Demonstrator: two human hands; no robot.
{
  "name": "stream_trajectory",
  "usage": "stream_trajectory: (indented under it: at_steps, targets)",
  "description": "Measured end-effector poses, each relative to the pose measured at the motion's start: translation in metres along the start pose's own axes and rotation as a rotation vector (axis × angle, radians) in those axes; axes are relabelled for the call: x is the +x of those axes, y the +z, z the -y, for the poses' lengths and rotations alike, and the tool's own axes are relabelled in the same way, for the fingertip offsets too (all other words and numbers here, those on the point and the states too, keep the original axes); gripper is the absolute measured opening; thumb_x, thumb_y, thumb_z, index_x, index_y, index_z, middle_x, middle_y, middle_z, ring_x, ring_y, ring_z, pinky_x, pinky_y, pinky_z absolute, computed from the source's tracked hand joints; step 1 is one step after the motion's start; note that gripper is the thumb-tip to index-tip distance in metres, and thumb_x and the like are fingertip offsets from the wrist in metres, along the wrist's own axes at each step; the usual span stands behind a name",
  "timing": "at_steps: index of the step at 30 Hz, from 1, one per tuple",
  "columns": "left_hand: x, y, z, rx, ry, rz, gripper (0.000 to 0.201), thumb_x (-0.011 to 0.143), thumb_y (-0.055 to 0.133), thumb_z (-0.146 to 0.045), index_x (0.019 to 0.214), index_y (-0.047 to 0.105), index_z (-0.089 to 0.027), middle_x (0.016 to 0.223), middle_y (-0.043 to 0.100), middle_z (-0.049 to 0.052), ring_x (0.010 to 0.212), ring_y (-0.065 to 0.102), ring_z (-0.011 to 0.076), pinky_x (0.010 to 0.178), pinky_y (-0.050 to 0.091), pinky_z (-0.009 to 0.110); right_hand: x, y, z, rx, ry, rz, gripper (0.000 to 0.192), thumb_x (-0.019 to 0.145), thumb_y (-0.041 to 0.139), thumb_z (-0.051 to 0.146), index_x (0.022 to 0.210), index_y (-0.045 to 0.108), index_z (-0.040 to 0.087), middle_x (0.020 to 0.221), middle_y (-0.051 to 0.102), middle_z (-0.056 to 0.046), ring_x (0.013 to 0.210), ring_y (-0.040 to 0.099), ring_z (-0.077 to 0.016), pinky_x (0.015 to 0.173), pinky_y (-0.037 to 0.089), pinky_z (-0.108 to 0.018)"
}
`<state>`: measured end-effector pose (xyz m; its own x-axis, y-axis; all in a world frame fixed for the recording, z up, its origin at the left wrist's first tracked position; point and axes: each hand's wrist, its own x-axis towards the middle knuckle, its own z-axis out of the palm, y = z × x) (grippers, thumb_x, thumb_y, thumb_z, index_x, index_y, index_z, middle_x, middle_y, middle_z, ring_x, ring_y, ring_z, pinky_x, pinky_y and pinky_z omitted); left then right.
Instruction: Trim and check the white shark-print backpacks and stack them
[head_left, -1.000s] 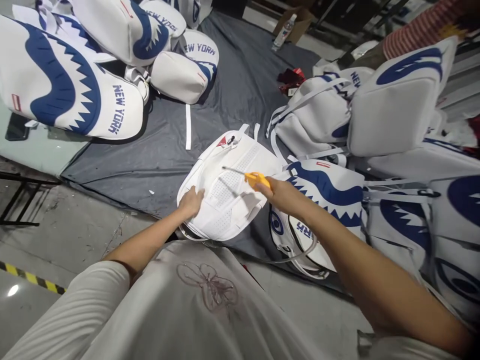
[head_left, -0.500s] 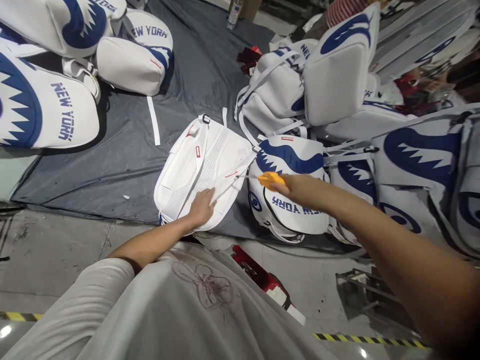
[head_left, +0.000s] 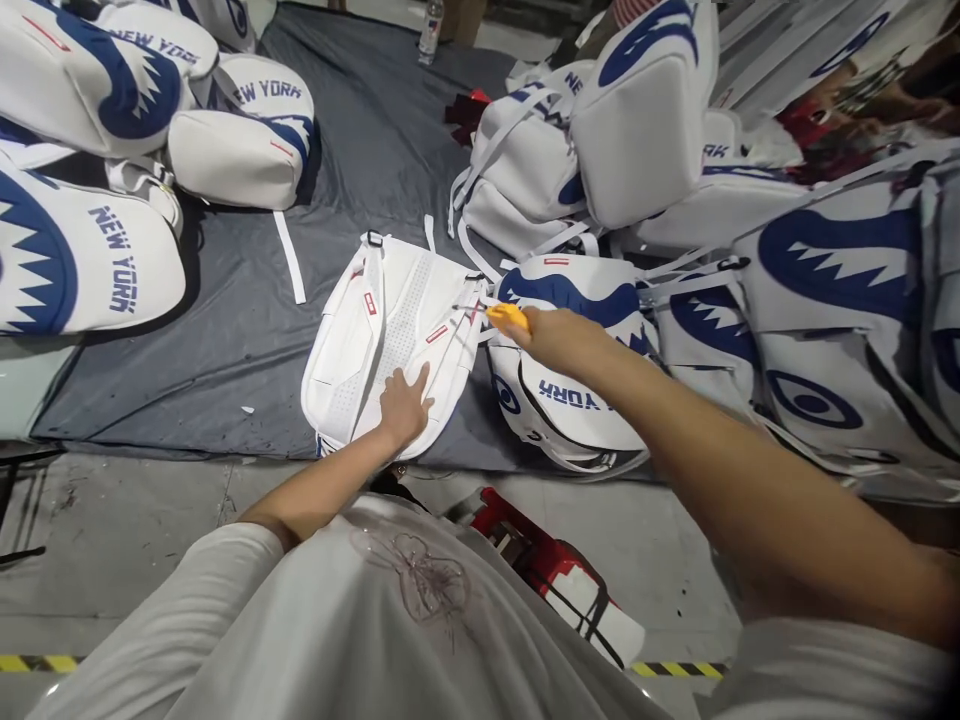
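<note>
A white backpack (head_left: 345,370) lies with its back panel and straps facing up on the dark cloth. My left hand (head_left: 405,408) rests on its lower right part with the fingers spread. Orange-handled scissors (head_left: 508,320) are gripped in my right hand (head_left: 551,338). Their thin metal tips point left, over the backpack's upper right edge by a shoulder strap (head_left: 448,345) with a red-edged label. Whether the tips touch the strap I cannot tell. Just right of this backpack stands a white and blue backpack (head_left: 577,290) with printed lettering, partly behind my right forearm.
More white and blue backpacks (head_left: 240,150) are piled at the left, and others (head_left: 645,130) at the right. Dark cloth (head_left: 187,400) covers the table. A plastic bottle (head_left: 430,35) stands at the far edge. Below the near edge is a red and white object (head_left: 555,570).
My right hand has moved the scissors up and left, toward the strap's upper end. My left hand stays on the backpack, its fingers now more spread. The view has shifted slightly.
</note>
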<state>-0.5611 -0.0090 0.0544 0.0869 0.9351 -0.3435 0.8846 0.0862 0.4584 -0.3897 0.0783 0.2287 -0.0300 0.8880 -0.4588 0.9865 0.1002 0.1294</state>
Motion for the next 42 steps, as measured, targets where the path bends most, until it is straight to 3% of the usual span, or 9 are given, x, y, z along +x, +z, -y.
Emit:
stream_trajectory:
  at_steps: [4,7,9,11,13,16,25,32,42]
  targets:
    - [-0.008,-0.022,0.029,-0.247,0.091,-0.004,0.072,0.088,0.064,-0.052,0.152,0.042,-0.027,0.152,0.038,0.018,0.14,0.037,0.0412,0.112,0.037,0.055,-0.057,0.04,0.0,-0.02,0.034,0.15,0.054,0.102,0.033,0.058,0.124,0.058,0.015,0.096,0.072,-0.014,0.086,0.068,-0.0264,0.068,0.042,-0.03]
    - [-0.03,-0.042,0.077,-0.653,0.081,-0.352,0.052,0.09,0.062,-0.048,0.135,0.056,-0.022,0.14,0.05,0.014,0.129,0.051,0.0283,0.108,0.045,0.041,-0.104,0.081,-0.001,0.044,0.002,0.191,0.046,0.103,0.037,0.051,0.126,0.058,0.018,0.09,0.073,-0.011,0.08,0.069,-0.0261,0.062,0.039,-0.028]
    - [-0.046,-0.052,0.107,-0.83,-0.035,-0.632,0.034,0.094,0.056,-0.042,0.121,0.062,-0.021,0.125,0.059,0.01,0.114,0.059,0.0201,0.098,0.05,0.031,-0.127,0.112,0.005,0.115,0.031,0.239,0.042,0.103,0.038,0.048,0.125,0.058,0.019,0.086,0.073,-0.009,0.078,0.07,-0.0263,0.059,0.037,-0.029]
    - [-0.054,-0.058,0.13,-0.965,-0.208,-0.759,0.023,0.095,0.056,-0.038,0.109,0.064,-0.022,0.114,0.063,0.006,0.105,0.062,0.0154,0.09,0.051,0.024,-0.143,0.142,0.016,0.193,0.069,0.27,0.038,0.104,0.038,0.045,0.124,0.058,0.02,0.087,0.074,-0.008,0.079,0.071,-0.0263,0.057,0.036,-0.028]
    - [-0.053,-0.063,0.143,-1.171,-0.427,-0.624,0.012,0.094,0.057,-0.029,0.1,0.064,-0.02,0.1,0.067,0.003,0.093,0.064,0.0122,0.081,0.051,0.021,-0.153,0.167,0.033,0.257,0.093,0.266,0.036,0.105,0.036,0.042,0.125,0.057,0.02,0.089,0.074,-0.008,0.078,0.071,-0.0254,0.056,0.035,-0.028]
    - [-0.036,-0.069,0.145,-1.402,-0.627,-0.255,0.015,0.096,0.051,-0.018,0.089,0.064,-0.015,0.079,0.067,0.003,0.075,0.066,0.0124,0.076,0.055,0.025,-0.16,0.192,0.058,0.255,0.155,0.255,0.036,0.106,0.033,0.039,0.123,0.057,0.018,0.08,0.072,-0.008,0.073,0.071,-0.0239,0.054,0.034,-0.028]
    - [-0.003,-0.073,0.15,-1.806,-0.546,0.248,0.051,0.1,0.04,-0.054,0.118,0.062,-0.012,0.099,0.074,0.015,0.098,0.073,0.0273,0.092,0.058,0.045,-0.125,0.241,0.105,0.233,0.259,0.1,0.037,0.106,0.036,0.04,0.122,0.055,0.012,0.085,0.073,-0.013,0.081,0.074,-0.023,0.062,0.043,-0.026]
    - [0.002,-0.053,0.174,-1.891,-0.443,0.299,0.073,0.093,0.036,-0.074,0.125,0.062,-0.014,0.108,0.075,0.017,0.11,0.07,0.0309,0.099,0.053,0.051,-0.093,0.27,0.114,0.262,0.29,-0.016,0.04,0.106,0.031,0.042,0.117,0.057,0.013,0.084,0.073,-0.014,0.077,0.073,-0.0226,0.06,0.041,-0.027]
    - [0.016,-0.041,0.171,-1.84,-0.035,0.381,0.099,0.067,0.059,-0.089,0.132,0.059,-0.015,0.115,0.073,0.021,0.124,0.062,0.0413,0.103,0.051,0.058,-0.072,0.26,0.099,0.291,0.227,-0.082,0.04,0.106,0.03,0.04,0.117,0.061,0.019,0.081,0.076,-0.01,0.078,0.076,-0.0263,0.062,0.05,-0.031]
